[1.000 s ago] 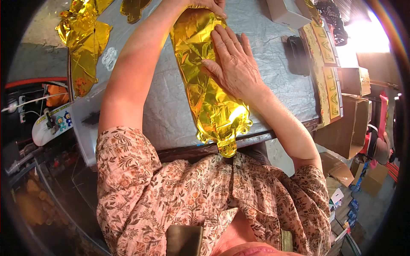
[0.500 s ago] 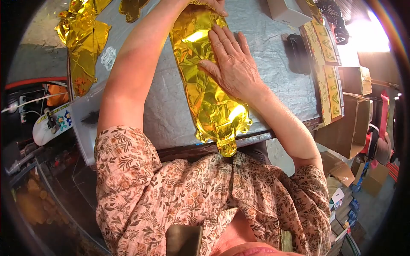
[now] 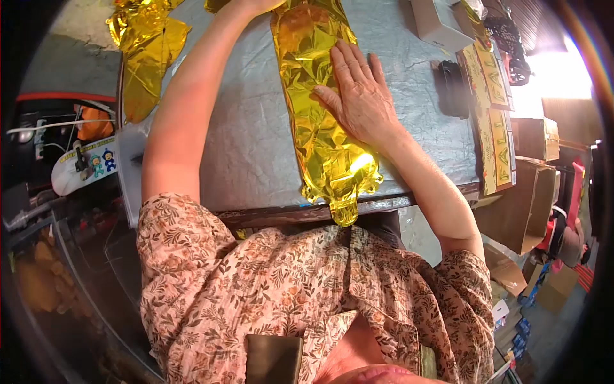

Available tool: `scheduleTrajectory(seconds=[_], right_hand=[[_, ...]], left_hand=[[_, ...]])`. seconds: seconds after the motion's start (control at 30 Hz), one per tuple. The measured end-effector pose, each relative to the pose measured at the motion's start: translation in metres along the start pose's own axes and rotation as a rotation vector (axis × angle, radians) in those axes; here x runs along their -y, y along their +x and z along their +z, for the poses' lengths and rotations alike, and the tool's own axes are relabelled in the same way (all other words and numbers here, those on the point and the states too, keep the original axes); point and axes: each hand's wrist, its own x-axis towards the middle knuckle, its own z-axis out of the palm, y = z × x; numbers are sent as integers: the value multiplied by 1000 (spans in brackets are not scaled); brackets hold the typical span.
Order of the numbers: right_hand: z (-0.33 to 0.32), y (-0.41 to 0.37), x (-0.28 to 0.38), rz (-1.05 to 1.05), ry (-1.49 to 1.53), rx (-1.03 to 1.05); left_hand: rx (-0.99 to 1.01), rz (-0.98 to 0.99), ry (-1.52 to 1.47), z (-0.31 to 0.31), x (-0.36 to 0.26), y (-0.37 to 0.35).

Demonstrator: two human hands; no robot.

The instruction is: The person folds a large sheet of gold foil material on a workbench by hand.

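A long flat piece of shiny gold foil [image 3: 307, 96] lies lengthwise on the grey-covered table [image 3: 246, 121], its tabbed lower end hanging over the near edge. My right hand [image 3: 361, 96] rests flat on the foil's right side, fingers spread and pointing away from me. At the top edge of the frame my left hand [image 3: 259, 5] is mostly cut off, close to the foil's far end; its fingers are hidden. More crumpled gold foil [image 3: 150, 61] lies at the table's far left corner.
On the right are a white box [image 3: 438, 22], a black object [image 3: 452, 89] and yellow boxes marked FALL [image 3: 495, 141]. Cardboard boxes [image 3: 518, 205] stand beyond the table's right edge. A skateboard [image 3: 86, 168] is at the left.
My left hand has moved away from the foil's top right toward the upper left, partly out of frame. My right hand stays flat on the foil. The whole view has shifted slightly.
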Motion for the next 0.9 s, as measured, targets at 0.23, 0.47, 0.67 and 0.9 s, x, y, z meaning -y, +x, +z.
scheduleTrajectory(seconds=[0.23,0.47,0.67,0.9], right_hand=[[3,2,0,21,-20,21],[4,2,-1,12,-8,6],[5,1,-3,-8,-13,20],[4,1,-2,-2,-7,9]], left_hand=[[-90,419,215,45,20,-76],[-206,622,469,78,23,-80],[-195,536,545,77,25,-75],[-234,568,610,68,4,-58]])
